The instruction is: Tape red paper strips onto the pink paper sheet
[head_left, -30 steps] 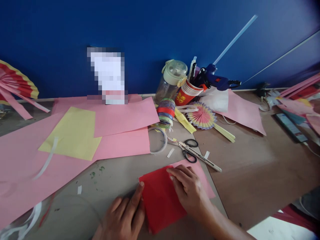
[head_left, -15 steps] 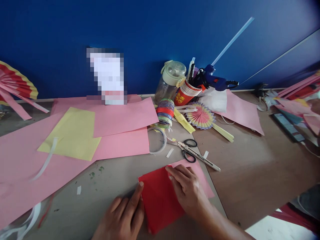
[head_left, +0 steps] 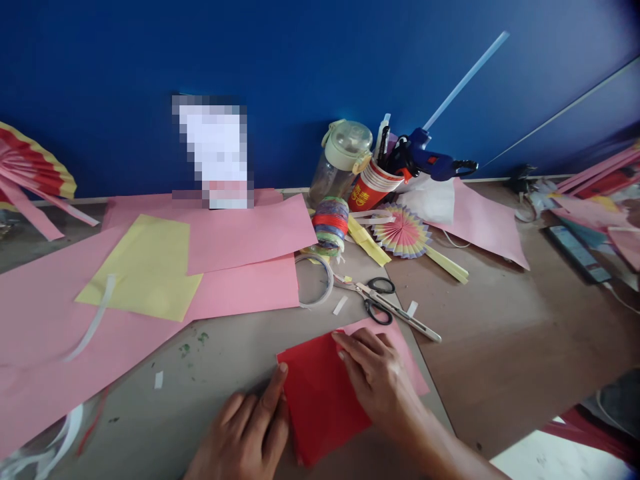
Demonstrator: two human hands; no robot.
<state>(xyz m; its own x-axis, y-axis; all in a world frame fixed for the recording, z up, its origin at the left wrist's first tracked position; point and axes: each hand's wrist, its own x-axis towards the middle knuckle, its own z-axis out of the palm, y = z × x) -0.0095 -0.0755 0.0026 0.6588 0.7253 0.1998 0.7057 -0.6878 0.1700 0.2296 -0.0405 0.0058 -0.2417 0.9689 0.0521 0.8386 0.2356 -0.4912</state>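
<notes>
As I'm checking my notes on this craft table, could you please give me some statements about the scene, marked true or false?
1. The left hand and the right hand both touch the red paper. True.
2. The scissors lie near the tape roll. True.
3. The scissors' handles are pink. False: they are black.
4. The lidded bottle stands beside the red cups. True.
5. The red cups are left of the lidded bottle. False: they are right of it.

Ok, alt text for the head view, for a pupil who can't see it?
The left hand and right hand touch red paper on a table. Beyond lie scissors and a tape roll; a bottle and red cups are near a blue wall.
</notes>
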